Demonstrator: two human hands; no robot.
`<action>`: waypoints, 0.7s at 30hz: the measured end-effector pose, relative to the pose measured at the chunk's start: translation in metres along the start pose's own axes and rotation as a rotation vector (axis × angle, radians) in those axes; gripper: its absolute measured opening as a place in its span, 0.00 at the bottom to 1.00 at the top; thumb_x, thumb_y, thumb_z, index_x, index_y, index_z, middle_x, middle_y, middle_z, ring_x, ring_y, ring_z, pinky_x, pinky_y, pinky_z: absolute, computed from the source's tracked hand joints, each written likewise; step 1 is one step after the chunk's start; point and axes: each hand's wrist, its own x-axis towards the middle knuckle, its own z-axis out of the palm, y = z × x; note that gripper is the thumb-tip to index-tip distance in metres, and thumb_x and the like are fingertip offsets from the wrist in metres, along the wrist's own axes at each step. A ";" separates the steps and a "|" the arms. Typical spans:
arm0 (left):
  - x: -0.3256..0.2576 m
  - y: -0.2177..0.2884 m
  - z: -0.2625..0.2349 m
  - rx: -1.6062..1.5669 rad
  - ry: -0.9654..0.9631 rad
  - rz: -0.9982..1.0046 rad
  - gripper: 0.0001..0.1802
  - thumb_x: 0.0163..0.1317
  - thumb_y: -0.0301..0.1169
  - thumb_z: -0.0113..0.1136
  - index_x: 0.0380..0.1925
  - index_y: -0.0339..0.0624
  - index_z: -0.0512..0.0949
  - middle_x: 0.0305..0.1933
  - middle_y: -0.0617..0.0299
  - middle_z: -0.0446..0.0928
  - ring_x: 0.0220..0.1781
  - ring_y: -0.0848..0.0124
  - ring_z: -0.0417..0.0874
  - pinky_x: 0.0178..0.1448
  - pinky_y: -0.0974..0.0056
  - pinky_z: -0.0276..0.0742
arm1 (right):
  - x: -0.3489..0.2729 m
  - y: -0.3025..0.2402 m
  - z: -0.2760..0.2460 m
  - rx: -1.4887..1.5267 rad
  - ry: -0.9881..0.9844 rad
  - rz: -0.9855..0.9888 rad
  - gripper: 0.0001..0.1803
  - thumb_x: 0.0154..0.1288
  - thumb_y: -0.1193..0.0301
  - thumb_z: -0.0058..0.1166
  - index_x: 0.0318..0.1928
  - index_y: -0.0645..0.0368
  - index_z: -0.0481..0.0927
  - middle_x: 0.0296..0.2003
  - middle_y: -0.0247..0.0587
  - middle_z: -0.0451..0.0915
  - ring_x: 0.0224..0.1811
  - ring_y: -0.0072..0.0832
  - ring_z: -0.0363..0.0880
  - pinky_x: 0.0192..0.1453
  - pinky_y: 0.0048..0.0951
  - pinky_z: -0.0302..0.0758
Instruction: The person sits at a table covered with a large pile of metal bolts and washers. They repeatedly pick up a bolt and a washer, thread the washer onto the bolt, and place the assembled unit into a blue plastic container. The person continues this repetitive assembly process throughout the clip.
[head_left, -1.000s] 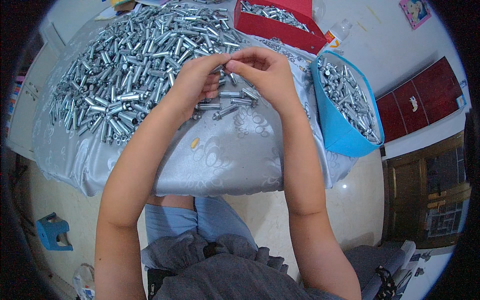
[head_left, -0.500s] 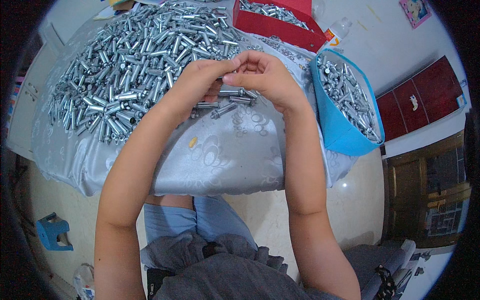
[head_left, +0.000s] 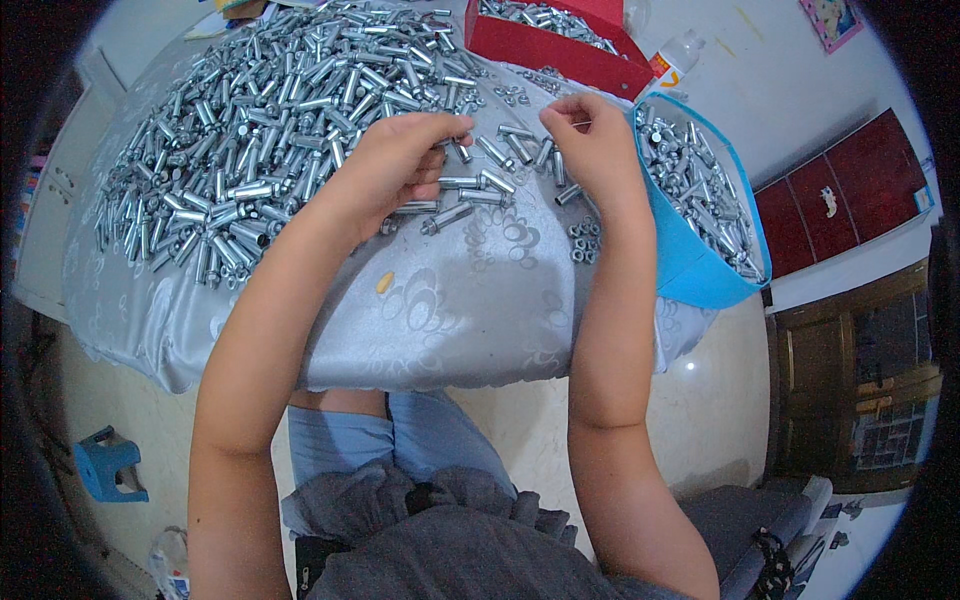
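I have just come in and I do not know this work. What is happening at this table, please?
A person sits at a table covered with a silvery cloth and handles small metal sleeves. The left hand holds one sleeve at the edge of a big heap of them. The right hand pinches something small beside a blue bin full of similar parts. A few loose nuts lie near the right wrist, and a red tray stands behind.

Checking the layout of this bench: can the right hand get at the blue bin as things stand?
Probably yes. The right hand is right beside the blue bin, whose open top, full of metal parts, faces it. Nothing lies between them, though its fingers are pinched together, perhaps on a small part.
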 end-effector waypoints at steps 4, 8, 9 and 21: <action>0.001 -0.002 -0.001 -0.044 0.025 -0.019 0.12 0.54 0.39 0.54 0.24 0.41 0.72 0.13 0.76 0.52 0.14 0.83 0.51 0.19 0.75 0.49 | 0.002 0.017 -0.002 -0.228 0.028 0.074 0.12 0.52 0.70 0.49 0.36 0.64 0.76 0.35 0.54 0.77 0.39 0.43 0.76 0.44 0.36 0.71; 0.003 -0.002 -0.001 -0.063 0.037 -0.023 0.13 0.55 0.39 0.54 0.25 0.40 0.71 0.13 0.76 0.51 0.14 0.83 0.50 0.19 0.74 0.47 | 0.007 0.031 -0.004 -0.431 -0.050 0.174 0.16 0.50 0.73 0.45 0.41 0.63 0.75 0.40 0.57 0.75 0.45 0.46 0.73 0.50 0.38 0.69; 0.003 -0.001 -0.001 -0.057 0.038 -0.025 0.13 0.55 0.39 0.54 0.26 0.40 0.72 0.13 0.76 0.51 0.14 0.83 0.50 0.19 0.74 0.47 | 0.006 0.032 -0.005 -0.458 -0.091 0.213 0.16 0.50 0.74 0.44 0.42 0.63 0.75 0.41 0.56 0.75 0.46 0.45 0.73 0.50 0.36 0.69; -0.001 -0.001 0.001 0.049 0.035 0.000 0.12 0.55 0.41 0.54 0.23 0.46 0.70 0.14 0.77 0.51 0.15 0.83 0.51 0.20 0.74 0.48 | 0.001 0.023 -0.013 -0.623 -0.374 0.341 0.19 0.50 0.74 0.43 0.45 0.67 0.72 0.45 0.62 0.71 0.51 0.47 0.70 0.56 0.39 0.65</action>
